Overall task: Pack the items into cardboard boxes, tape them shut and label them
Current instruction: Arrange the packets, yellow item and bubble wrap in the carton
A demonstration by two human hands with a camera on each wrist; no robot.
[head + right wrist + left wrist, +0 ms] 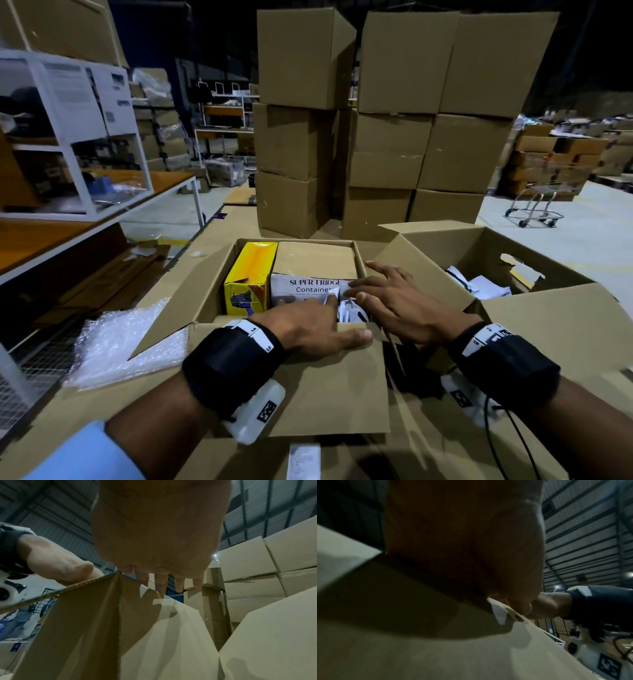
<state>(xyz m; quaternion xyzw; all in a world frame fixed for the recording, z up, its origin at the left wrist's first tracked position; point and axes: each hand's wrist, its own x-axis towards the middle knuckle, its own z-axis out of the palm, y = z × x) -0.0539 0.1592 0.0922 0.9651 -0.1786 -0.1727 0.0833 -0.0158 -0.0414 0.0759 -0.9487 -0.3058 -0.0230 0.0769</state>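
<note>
An open cardboard box (209, 277) stands in front of me. It holds a yellow box (250, 274), a brown parcel (315, 257), a white box printed "Super Fridge Container" (301, 287) and a white item with black parts (349, 310). My left hand (322, 323) reaches over the near flap (329, 383), thumb lying on the flap's edge and fingers stretched onto the white box. My right hand (380, 294) is spread flat over the box's right side, fingertips touching the white item. The right wrist view shows the right fingers (161, 584) straight and the left thumb (68, 568) on the flap edge (77, 586).
A second open box (479, 250) with white packets (479, 284) stands at the right. Bubble wrap (120, 342) lies at the left. Tall stacks of boxes (387, 137) rise behind. A white shelf on a table (68, 154) is far left, a cart (541, 198) far right.
</note>
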